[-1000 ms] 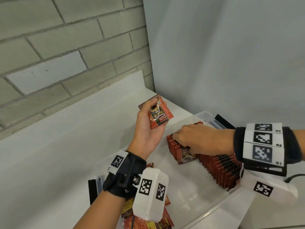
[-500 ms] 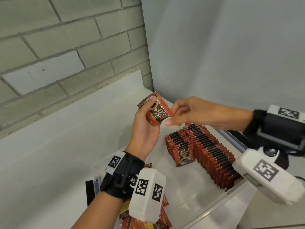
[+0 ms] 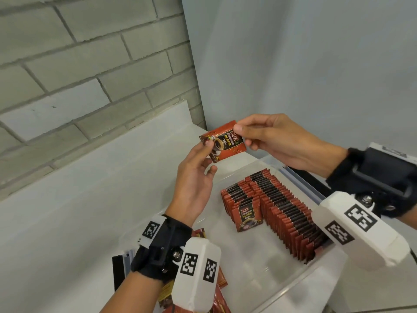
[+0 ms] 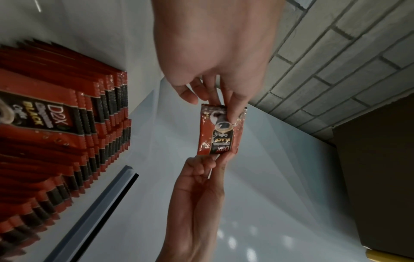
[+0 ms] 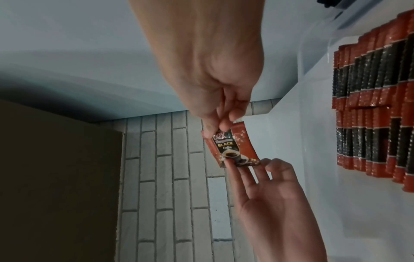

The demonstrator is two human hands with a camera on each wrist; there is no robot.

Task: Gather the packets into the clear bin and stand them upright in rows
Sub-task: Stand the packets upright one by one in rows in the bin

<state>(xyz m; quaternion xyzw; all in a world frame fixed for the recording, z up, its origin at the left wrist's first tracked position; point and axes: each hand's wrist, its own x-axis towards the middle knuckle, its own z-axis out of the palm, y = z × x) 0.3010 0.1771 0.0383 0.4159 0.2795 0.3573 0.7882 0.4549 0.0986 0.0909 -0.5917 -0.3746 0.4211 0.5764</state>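
A red and black coffee packet (image 3: pixel 223 141) is held in the air above the far end of the clear bin (image 3: pixel 284 288). My left hand (image 3: pixel 209 146) pinches its lower left corner and my right hand (image 3: pixel 242 133) pinches its upper right corner. The left wrist view shows the same packet (image 4: pixel 220 131) stretched between both hands, as does the right wrist view (image 5: pixel 233 147). Inside the bin a long row of upright packets (image 3: pixel 291 215) runs along the right wall. A shorter row (image 3: pixel 239 195) stands beside it, fronted by one packet (image 3: pixel 248 216) facing me.
Loose packets (image 3: pixel 220 282) lie at the bin's near left, partly hidden under my left wrist. A black and grey strip (image 3: pixel 120 272) lies on the white counter (image 3: pixel 79 211) left of the bin. A brick wall and a pale panel close off the back.
My right hand rose from the packet rows in the bin and took the upper corner of the packet held by my left hand. The packet turned, and my left hand's grip moved to its lower corner.
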